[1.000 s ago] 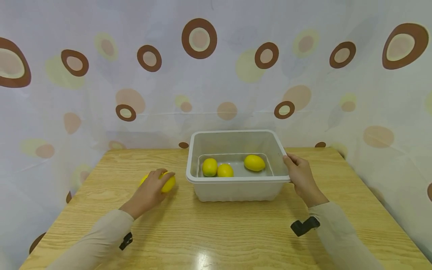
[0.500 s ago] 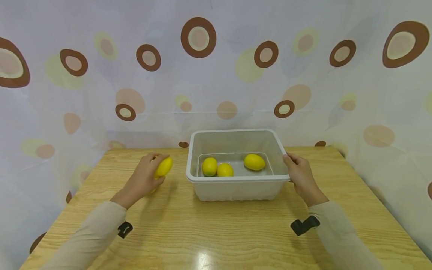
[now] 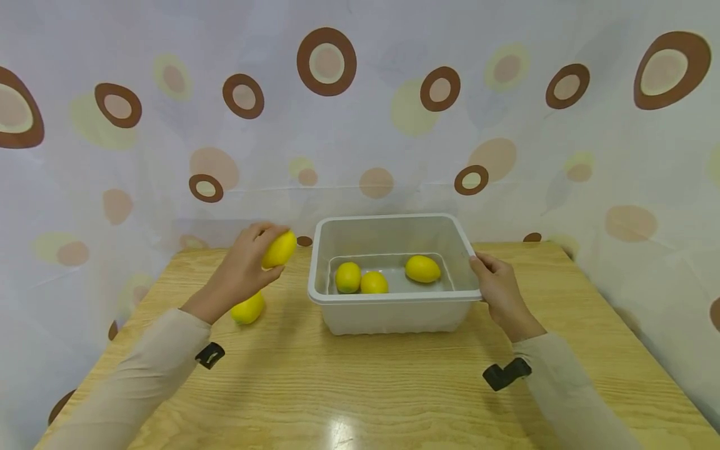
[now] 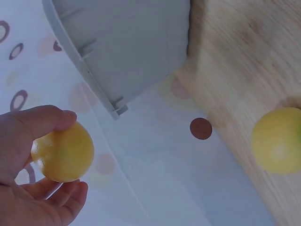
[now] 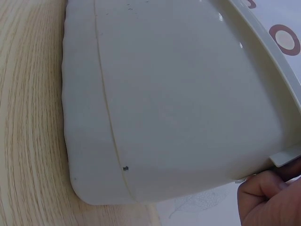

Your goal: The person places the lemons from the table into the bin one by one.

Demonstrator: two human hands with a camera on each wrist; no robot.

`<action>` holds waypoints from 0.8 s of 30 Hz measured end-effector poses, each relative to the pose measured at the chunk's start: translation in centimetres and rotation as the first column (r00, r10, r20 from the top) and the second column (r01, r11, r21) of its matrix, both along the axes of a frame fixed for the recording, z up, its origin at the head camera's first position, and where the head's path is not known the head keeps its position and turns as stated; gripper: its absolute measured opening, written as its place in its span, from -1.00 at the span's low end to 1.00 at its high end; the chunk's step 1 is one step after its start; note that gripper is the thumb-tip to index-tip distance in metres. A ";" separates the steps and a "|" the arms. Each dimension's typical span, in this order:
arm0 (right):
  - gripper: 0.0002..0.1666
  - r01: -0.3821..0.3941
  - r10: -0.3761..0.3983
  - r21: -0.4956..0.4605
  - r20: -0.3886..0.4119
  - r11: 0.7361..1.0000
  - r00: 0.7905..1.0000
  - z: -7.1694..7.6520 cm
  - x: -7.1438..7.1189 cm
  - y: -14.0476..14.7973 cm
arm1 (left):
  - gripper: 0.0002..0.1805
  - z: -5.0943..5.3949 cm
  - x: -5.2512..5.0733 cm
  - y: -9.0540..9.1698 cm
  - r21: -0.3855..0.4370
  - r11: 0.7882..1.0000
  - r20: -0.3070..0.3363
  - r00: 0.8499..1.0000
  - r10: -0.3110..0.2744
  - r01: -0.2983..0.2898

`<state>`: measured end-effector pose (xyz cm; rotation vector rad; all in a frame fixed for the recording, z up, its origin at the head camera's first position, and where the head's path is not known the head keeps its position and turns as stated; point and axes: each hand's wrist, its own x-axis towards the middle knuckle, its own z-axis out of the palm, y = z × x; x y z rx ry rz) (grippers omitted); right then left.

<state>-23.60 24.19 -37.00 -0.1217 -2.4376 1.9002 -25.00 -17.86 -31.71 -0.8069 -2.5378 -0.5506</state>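
My left hand [image 3: 245, 257] grips a yellow lemon [image 3: 279, 249] between thumb and fingers, raised above the table left of the bin. In the left wrist view the held lemon [image 4: 66, 153] shows clear of the bin's wall. Another lemon [image 3: 248, 309] lies on the table below that hand. The pale grey plastic bin [image 3: 394, 317] stands upright with three lemons inside: one at the left [image 3: 348, 277], one beside it [image 3: 374, 283] and one at the right [image 3: 423, 269]. My right hand [image 3: 499, 287] holds the bin's right rim; the right wrist view shows its fingers [image 5: 263, 188] under the rim.
The wooden table [image 3: 360, 387] reaches back to a pale curtain [image 3: 360, 125] with brown and cream ovals. Each sleeve has a black strap at the wrist, such as the right strap [image 3: 507, 374].
My left hand has lifted one lemon off the table, up and away, uncovering the second lemon there. My right hand keeps its hold on the bin, which has not moved.
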 end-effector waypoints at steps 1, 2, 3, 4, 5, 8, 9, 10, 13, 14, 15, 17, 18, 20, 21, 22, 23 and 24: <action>-0.30 0.000 0.000 0.002 0.000 1.000 1.000 0.0 0.0 0.0 | -0.28 0.4 -0.1 0.2 -0.003 1.000 -0.003 1.000 -0.008 0.008; -0.30 -0.001 0.001 0.003 0.000 1.000 1.000 0.0 0.0 0.0 | -0.28 0.8 -0.1 0.4 -0.005 1.000 -0.005 1.000 -0.014 0.014; -0.30 0.001 -0.001 0.003 0.000 1.000 1.000 0.0 0.0 0.0 | -0.28 1.1 -0.2 0.6 -0.007 1.000 -0.009 1.000 -0.021 0.021; -0.30 0.004 -0.004 0.007 -0.002 1.000 1.000 0.0 0.0 0.0 | -0.28 1.5 -0.3 0.8 -0.010 1.000 -0.015 1.000 -0.027 0.027; -0.30 0.005 -0.005 0.010 -0.001 1.000 1.000 0.0 0.1 0.0 | -0.29 1.8 -0.4 1.1 -0.011 0.999 -0.017 0.999 -0.033 0.032; -0.30 0.008 -0.008 0.012 -0.002 1.000 1.000 0.0 0.1 0.1 | -0.29 2.7 -0.7 2.0 -0.017 0.999 -0.027 0.998 -0.050 0.050; -0.30 0.009 -0.009 0.009 -0.002 1.000 1.000 0.0 0.1 0.1 | -0.29 3.0 -0.8 2.4 -0.020 0.998 -0.029 0.998 -0.057 0.056; -0.30 0.007 -0.007 0.006 -0.002 1.000 1.000 0.0 0.1 0.1 | -0.29 3.3 -0.9 2.8 -0.024 0.998 -0.032 0.997 -0.064 0.063; -0.31 0.007 -0.007 -0.005 -0.003 1.000 1.000 -0.1 0.0 0.1 | -0.29 4.1 -1.3 3.9 -0.033 0.995 -0.037 0.995 -0.097 0.096; -0.31 0.006 -0.006 -0.008 -0.002 1.000 1.000 -0.1 0.0 0.1 | -0.29 4.4 -1.4 4.3 -0.035 0.993 -0.040 0.993 -0.110 0.108; -0.31 0.006 -0.006 -0.011 -0.001 1.000 1.000 -0.2 0.0 0.1 | -0.29 4.6 -1.5 4.7 -0.039 0.992 -0.042 0.992 -0.122 0.121; -0.32 0.006 -0.006 -0.013 0.002 1.000 1.000 -0.2 0.0 0.0 | -0.29 5.1 -1.8 5.5 -0.047 0.988 -0.048 0.988 -0.148 0.146; -0.32 0.005 -0.005 -0.012 0.004 1.000 1.000 -0.2 0.0 0.0 | -0.30 5.4 -1.9 5.9 -0.051 0.986 -0.050 0.986 -0.161 0.158; -0.32 0.005 -0.005 -0.009 0.006 1.000 1.000 -0.2 0.0 0.0 | -0.30 5.9 -2.3 6.7 -0.062 0.982 -0.057 0.982 -0.182 0.178; -0.32 0.002 -0.002 -0.006 0.006 1.000 1.000 -0.2 0.0 0.0 | -0.31 6.1 -2.4 7.1 -0.070 0.980 -0.058 0.980 -0.191 0.187; -0.31 0.002 -0.002 -0.004 0.006 1.000 1.000 -0.2 0.0 0.0 | -0.31 6.3 -2.6 7.4 -0.076 0.978 -0.058 0.978 -0.201 0.197; -0.31 0.001 -0.001 -0.003 0.004 1.000 1.000 -0.1 0.0 0.0 | -0.31 6.5 -2.7 7.8 -0.081 0.975 -0.058 0.976 -0.212 0.207; -0.31 0.001 -0.001 0.000 0.004 1.000 1.000 -0.1 0.0 0.0 | -0.32 6.7 -2.9 8.1 -0.087 0.972 -0.057 0.974 -0.221 0.216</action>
